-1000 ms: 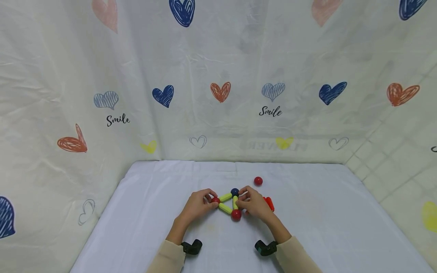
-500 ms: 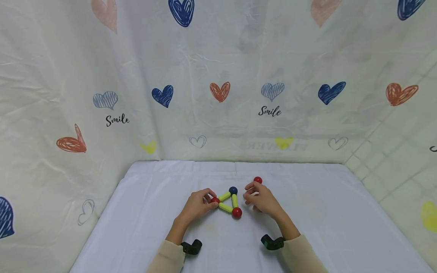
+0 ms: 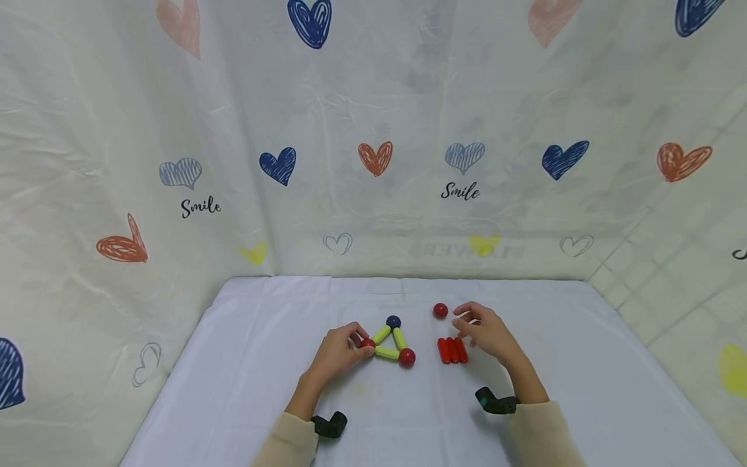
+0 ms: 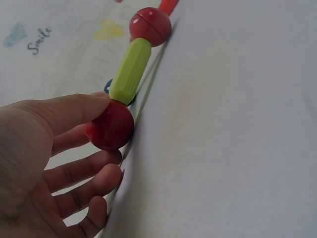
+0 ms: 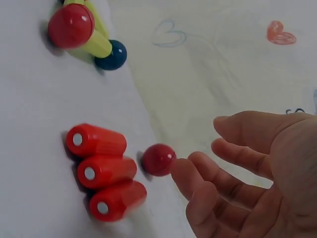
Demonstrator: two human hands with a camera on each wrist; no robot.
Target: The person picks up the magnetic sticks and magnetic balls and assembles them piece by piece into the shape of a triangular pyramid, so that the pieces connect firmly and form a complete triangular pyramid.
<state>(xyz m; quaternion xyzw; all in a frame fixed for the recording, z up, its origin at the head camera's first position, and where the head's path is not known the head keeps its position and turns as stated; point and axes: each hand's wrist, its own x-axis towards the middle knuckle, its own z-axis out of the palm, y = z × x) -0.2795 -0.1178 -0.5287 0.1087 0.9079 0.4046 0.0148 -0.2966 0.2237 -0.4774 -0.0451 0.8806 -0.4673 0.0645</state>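
Observation:
A triangle of yellow-green magnetic rods point(image 3: 388, 353) joins a dark blue ball point(image 3: 393, 322) and two red balls, one of them a red ball point(image 3: 406, 357) at its right corner. At the left corner, my left hand point(image 3: 341, 349) pinches the other red ball point(image 4: 113, 128) between thumb and fingers. To the right, my right hand point(image 3: 487, 332) hovers with loosely bent fingers and nothing between them. Nearest to it are a loose red ball point(image 3: 440, 311) and three red rods point(image 5: 106, 171) lying side by side, with silvery round ends in the right wrist view.
A white cloth point(image 3: 233, 389) covers the table. Behind it hangs a pale curtain point(image 3: 408, 97) printed with hearts and the word Smile. Each wrist carries a black camera, such as the right wrist camera point(image 3: 496, 401).
My right hand has let go of the triangle near the blue ball and moved right, uncovering the red rods. The triangle has turned slightly about the corner in my left hand.

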